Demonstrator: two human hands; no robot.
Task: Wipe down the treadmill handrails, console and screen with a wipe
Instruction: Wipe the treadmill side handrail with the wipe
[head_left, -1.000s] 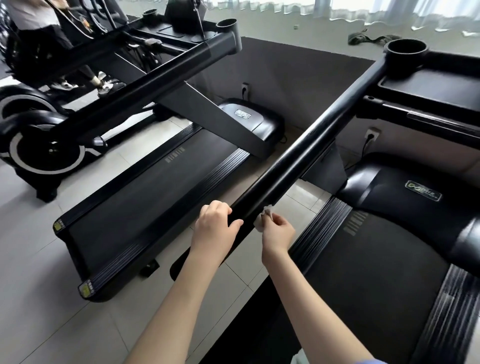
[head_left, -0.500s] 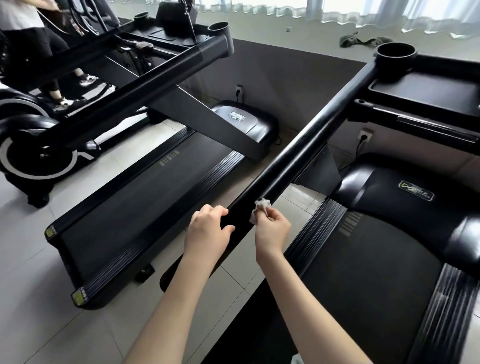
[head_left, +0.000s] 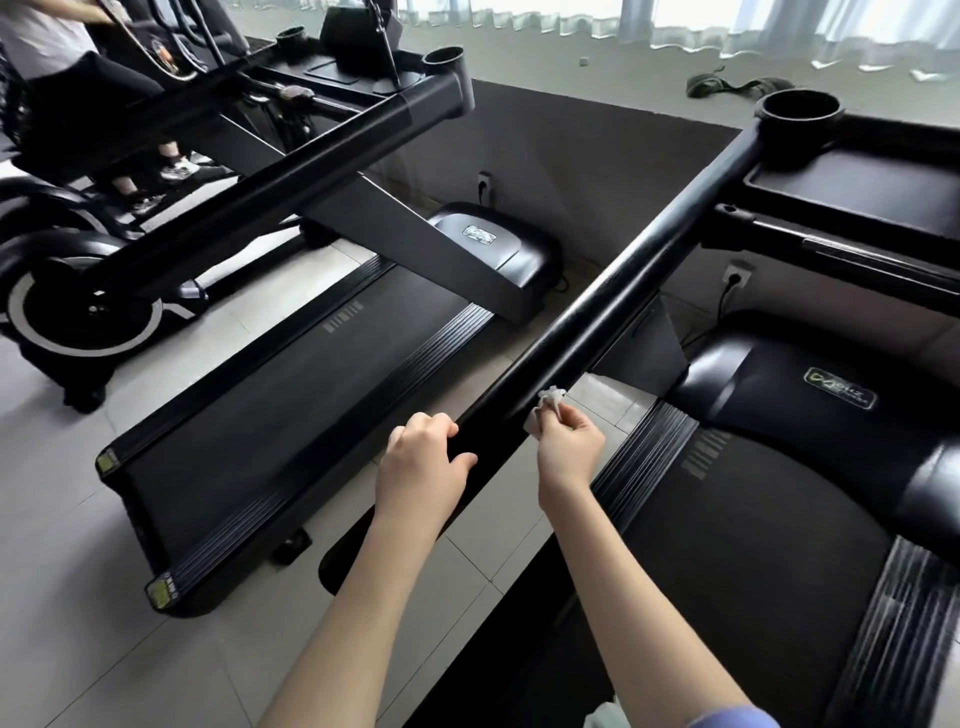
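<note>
Right fingers: your right hand (head_left: 569, 452) pinches the crumpled white wipe (head_left: 545, 408) between curled fingers and thumb, pressing it against the handrail (head_left: 623, 291).
Left fingers: your left hand (head_left: 423, 470) curls over the same rail, just beside the wipe and nearer you.
Beyond your fingers: the black rail climbs away to a cup holder (head_left: 800, 111) at the console (head_left: 857, 197).
Right of your fingers: the belt (head_left: 753, 519).
Left of them: a second treadmill (head_left: 291, 374).
</note>
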